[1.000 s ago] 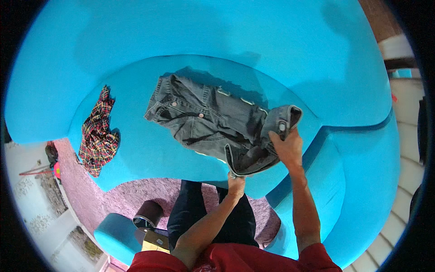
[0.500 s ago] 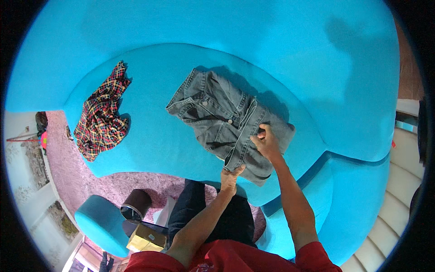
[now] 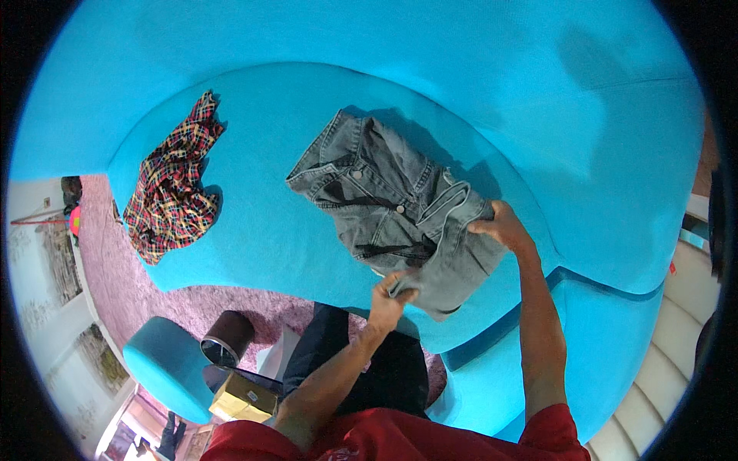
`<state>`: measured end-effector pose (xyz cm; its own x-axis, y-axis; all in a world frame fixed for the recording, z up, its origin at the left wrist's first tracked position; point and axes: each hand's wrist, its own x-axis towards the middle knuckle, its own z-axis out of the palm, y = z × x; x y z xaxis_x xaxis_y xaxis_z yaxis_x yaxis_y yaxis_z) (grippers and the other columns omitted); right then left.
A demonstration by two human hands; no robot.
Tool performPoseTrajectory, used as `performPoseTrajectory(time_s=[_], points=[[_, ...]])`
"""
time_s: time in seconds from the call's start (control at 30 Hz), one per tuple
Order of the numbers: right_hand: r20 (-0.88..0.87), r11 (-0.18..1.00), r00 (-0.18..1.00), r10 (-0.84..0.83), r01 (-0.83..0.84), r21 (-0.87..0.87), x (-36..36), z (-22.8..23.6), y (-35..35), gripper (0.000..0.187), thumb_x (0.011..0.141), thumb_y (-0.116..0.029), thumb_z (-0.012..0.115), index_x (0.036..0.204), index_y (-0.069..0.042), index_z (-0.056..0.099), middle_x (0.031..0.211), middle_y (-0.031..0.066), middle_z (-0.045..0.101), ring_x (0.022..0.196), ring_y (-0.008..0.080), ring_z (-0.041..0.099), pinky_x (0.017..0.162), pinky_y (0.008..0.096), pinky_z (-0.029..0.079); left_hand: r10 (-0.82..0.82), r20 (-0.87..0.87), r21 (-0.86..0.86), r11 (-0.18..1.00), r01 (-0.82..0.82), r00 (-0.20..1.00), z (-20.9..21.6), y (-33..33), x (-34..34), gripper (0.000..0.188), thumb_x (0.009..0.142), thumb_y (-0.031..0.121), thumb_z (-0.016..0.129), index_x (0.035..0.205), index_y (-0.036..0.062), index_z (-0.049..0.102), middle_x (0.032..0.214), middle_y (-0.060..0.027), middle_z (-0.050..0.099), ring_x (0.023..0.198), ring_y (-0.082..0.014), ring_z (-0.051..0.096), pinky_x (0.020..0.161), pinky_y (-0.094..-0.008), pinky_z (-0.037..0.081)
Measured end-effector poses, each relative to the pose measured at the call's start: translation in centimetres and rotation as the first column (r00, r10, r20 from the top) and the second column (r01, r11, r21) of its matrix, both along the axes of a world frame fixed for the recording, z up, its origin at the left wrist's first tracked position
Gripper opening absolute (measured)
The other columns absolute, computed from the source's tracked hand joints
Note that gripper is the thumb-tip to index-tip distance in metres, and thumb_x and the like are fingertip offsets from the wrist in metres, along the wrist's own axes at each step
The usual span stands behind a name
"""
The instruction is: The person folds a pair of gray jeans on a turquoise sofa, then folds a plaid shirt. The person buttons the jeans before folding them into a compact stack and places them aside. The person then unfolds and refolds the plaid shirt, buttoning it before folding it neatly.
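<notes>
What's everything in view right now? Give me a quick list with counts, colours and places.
Denim jacket: one, grey, spread on the sofa seat, centre.
Plaid shirt: one, red and yellow check, crumpled on the seat, left.
Sofa: one, bright blue, curved.
Rug: one, pinkish, on the floor.
Footstool: one, blue, lower left.
Round bin: one, dark, beside the footstool.
Box: one, yellowish, lower left.
Left hand: gripping the jacket's near edge.
Right hand: gripping the jacket's right side.
</notes>
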<state>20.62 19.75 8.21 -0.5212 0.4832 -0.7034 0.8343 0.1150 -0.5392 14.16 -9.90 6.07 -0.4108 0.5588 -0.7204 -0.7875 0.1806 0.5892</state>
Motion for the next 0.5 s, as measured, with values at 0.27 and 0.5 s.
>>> performPoseTrajectory(time_s=[0.27,0.5], points=[[0.37,0.949,0.921,0.12,-0.216,0.231,-0.9,-5.5,-1.0,0.087,0.079,-0.049,0.066,0.142,0.003,0.032,0.144,0.0216,0.037,0.132,0.0359,0.038,0.107,0.0436,0.035,0.129,0.145,-0.226,0.969,-0.094,0.981,-4.7,1.1,-0.9,0.042,0.06,-0.01,0.072,0.1,-0.0007,0.065,0.089,-0.0054,0.066,0.078,-0.0193,0.062,0.076,-0.0352,0.048],[0.263,0.961,0.955,0.138,-0.193,0.197,0.8,-6.2,-0.5,0.081,0.076,-0.04,0.071,0.138,0.001,0.037,0.139,0.0229,0.043,0.127,0.0361,0.043,0.106,0.0432,0.036,0.133,0.092,-0.196,0.974,-0.113,0.987,-5.9,0.9,1.5,0.04,0.064,-0.006,0.072,0.103,-0.0016,0.064,0.085,-0.0054,0.066,0.073,-0.0162,0.06,0.068,-0.0305,0.049]])
